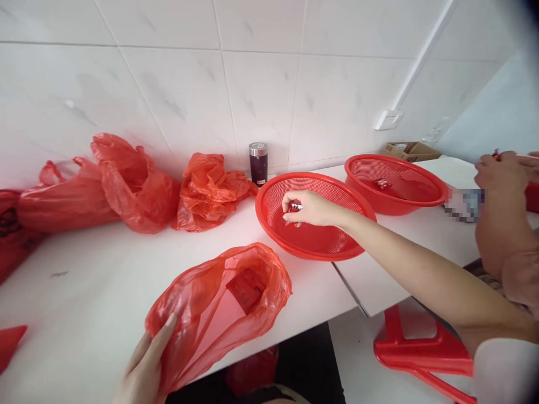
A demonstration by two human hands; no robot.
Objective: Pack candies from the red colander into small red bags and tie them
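My left hand (pixel 145 359) grips the near-left edge of a red plastic bag (pixel 189 306), thumb over the film. The bag lies on the white table with its mouth wide, and a dark red packet (pixel 246 289) shows inside. Over a red mesh basket (pixel 309 256), my right hand (pixel 315 209) is closed in a pinch around a small red packet (pixel 296 206) with white marks. Fingers cover part of it, and I cannot tell whether it is one piece or more. The basket's visible bottom is plain red.
Filled red bags (pixel 135 193) and a crumpled one (pixel 213 193) line the wall, beside a dark tumbler (pixel 258 164). A second basket (pixel 391 206) holds a small packet. A cardboard box (pixel 416 151), another person's hands (pixel 501 171) and a red stool (pixel 429 358) are right.
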